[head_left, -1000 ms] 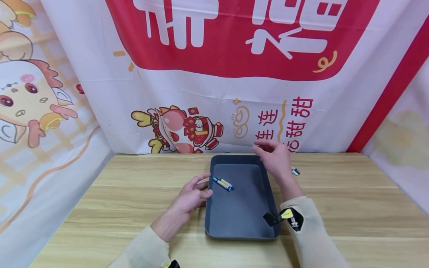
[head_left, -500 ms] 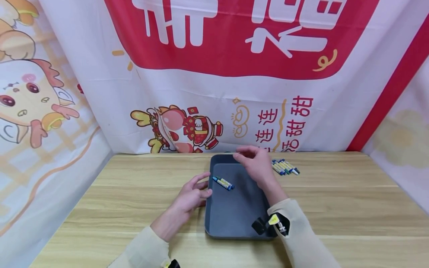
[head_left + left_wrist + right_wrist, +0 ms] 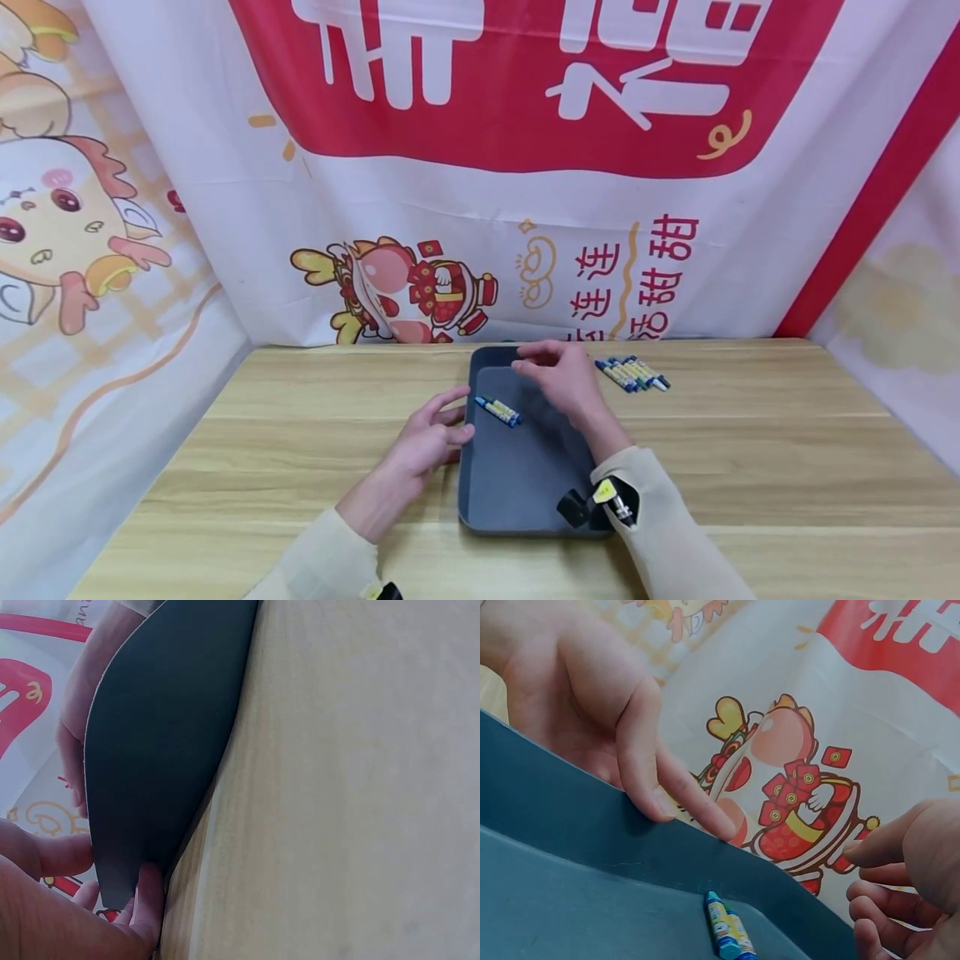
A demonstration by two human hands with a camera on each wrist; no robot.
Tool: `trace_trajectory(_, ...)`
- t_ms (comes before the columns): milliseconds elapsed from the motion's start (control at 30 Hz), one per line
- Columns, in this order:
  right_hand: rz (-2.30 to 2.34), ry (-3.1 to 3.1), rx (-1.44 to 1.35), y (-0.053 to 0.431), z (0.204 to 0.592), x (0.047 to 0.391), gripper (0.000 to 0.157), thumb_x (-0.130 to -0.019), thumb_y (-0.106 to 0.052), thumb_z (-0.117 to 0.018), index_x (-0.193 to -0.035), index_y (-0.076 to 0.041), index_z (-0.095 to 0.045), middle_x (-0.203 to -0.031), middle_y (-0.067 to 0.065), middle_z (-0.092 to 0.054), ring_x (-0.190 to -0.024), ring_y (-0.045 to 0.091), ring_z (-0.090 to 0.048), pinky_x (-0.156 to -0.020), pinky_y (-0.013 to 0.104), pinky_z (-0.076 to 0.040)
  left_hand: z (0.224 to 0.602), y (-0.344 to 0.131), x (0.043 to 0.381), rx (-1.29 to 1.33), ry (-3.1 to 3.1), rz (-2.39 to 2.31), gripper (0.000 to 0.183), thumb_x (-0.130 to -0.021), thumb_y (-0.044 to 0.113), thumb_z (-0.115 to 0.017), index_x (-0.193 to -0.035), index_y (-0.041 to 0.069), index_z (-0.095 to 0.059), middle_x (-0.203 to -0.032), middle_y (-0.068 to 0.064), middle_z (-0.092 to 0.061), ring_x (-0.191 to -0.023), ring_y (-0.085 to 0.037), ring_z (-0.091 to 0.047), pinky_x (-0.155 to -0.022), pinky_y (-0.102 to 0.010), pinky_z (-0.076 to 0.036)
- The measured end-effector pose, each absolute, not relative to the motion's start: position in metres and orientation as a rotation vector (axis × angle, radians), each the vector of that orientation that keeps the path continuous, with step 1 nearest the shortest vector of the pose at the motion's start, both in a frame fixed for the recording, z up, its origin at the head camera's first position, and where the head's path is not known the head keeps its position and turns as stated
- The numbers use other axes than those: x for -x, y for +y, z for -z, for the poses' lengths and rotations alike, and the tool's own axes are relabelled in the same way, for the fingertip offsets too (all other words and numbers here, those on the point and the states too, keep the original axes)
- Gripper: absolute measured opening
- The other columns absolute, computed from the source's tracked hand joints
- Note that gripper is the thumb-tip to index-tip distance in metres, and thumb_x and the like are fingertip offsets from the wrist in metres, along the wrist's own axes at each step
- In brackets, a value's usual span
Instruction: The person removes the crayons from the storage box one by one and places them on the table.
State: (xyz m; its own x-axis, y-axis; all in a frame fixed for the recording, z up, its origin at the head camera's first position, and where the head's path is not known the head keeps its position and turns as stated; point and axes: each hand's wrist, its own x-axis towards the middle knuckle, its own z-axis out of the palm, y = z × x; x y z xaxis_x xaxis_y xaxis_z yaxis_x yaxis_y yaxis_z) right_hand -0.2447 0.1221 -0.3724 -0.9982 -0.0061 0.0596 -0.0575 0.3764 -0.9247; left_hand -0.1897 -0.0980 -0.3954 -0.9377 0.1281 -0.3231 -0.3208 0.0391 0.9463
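A dark grey rectangular tray [image 3: 525,475] lies on the wooden table. Two crayons [image 3: 497,411] with blue ends rest side by side inside it, near its left wall. My left hand [image 3: 422,437] touches the tray's left side from outside, its fingers spread along the rim and outer wall. Over the tray's far right part hovers my right hand [image 3: 564,379], fingers loosely bent. In the right wrist view I see nothing between the right fingers [image 3: 881,844]. Several more crayons [image 3: 633,374] lie in a row on the table, right of the tray.
The wooden table [image 3: 765,467] reaches back to a white and red printed cloth [image 3: 480,200]. Another printed cloth [image 3: 112,358] hangs at the left. A black wrist camera [image 3: 576,507] on the right sleeve hangs over the tray's near right part.
My right hand has moved left and lower, from beside the crayon row to over the tray, uncovering the row. The left hand, tray and two crayons have stayed in place.
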Motion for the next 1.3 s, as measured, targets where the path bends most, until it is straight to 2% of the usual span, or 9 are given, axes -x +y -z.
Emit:
trace_trajectory(267,-1.674,-2.694,-0.09,0.12,0.378,0.247,0.028,-0.097,-0.023,-0.078,-0.123,-0.012,-0.079,-0.122,0.007,-0.077,-0.108,0.025,-0.068,-0.094,0.042,-0.054,0.393,-0.098,0.189,0.207,2.005,-1.974,0.063,-0.102,0.002,-0.062,-0.159,0.023,-0.049,-0.163,-0.021,-0.048,-0.135,-0.034,-0.063,-0.111,-0.051,-0.053)
trace_trajectory(467,-1.642,-2.798,-0.089,0.116,0.382,0.248,0.025,-0.096,-0.021,-0.08,-0.12,-0.015,-0.081,-0.113,0.004,-0.08,-0.102,0.023,-0.068,-0.097,0.043,-0.054,0.393,-0.098,0.189,0.201,2.006,-1.977,0.062,-0.102,0.001,-0.062,-0.159,0.022,-0.049,-0.163,-0.022,-0.048,-0.136,-0.035,-0.062,-0.111,-0.052,-0.053)
trace_trajectory(633,-1.57,-2.87,-0.125,0.113,0.386,0.25,0.023,-0.095,-0.018,-0.08,-0.117,-0.016,-0.082,-0.106,0.003,-0.079,-0.093,0.019,-0.07,-0.092,0.041,-0.057,0.393,-0.098,0.19,0.197,2.0,-1.975,0.062,-0.101,0.001,-0.062,-0.159,0.022,-0.049,-0.163,-0.022,-0.048,-0.136,-0.035,-0.062,-0.11,-0.051,-0.053)
trace_trajectory(800,-1.514,-2.948,-0.167,0.111,0.388,0.251,0.023,-0.094,-0.018,-0.082,-0.116,-0.016,-0.082,-0.103,0.003,-0.077,-0.093,0.019,-0.066,-0.091,0.039,-0.055,0.392,-0.098,0.189,0.194,1.996,-1.973,0.062,-0.102,0.002,-0.062,-0.159,0.022,-0.049,-0.162,-0.022,-0.049,-0.134,-0.033,-0.063,-0.108,-0.05,-0.054)
trace_trajectory(1033,-1.416,-3.022,-0.216,0.108,0.39,0.251,0.023,-0.092,-0.016,-0.082,-0.115,-0.016,-0.082,-0.097,0.0,-0.076,-0.087,0.017,-0.065,-0.081,0.032,-0.052,0.391,-0.097,0.188,0.193,1.993,-1.978,0.062,-0.102,0.001,-0.061,-0.159,0.021,-0.048,-0.162,-0.023,-0.048,-0.134,-0.033,-0.063,-0.109,-0.05,-0.054)
trace_trajectory(1300,-1.439,-3.039,-0.236,0.105,0.392,0.252,0.024,-0.093,-0.01,-0.081,-0.117,-0.014,-0.08,-0.096,0.002,-0.075,-0.085,0.018,-0.064,-0.078,0.031,-0.051,0.391,-0.097,0.187,0.192,1.998,-1.979,0.062,-0.103,0.001,-0.061,-0.16,0.021,-0.048,-0.163,-0.023,-0.048,-0.134,-0.034,-0.063,-0.108,-0.05,-0.054)
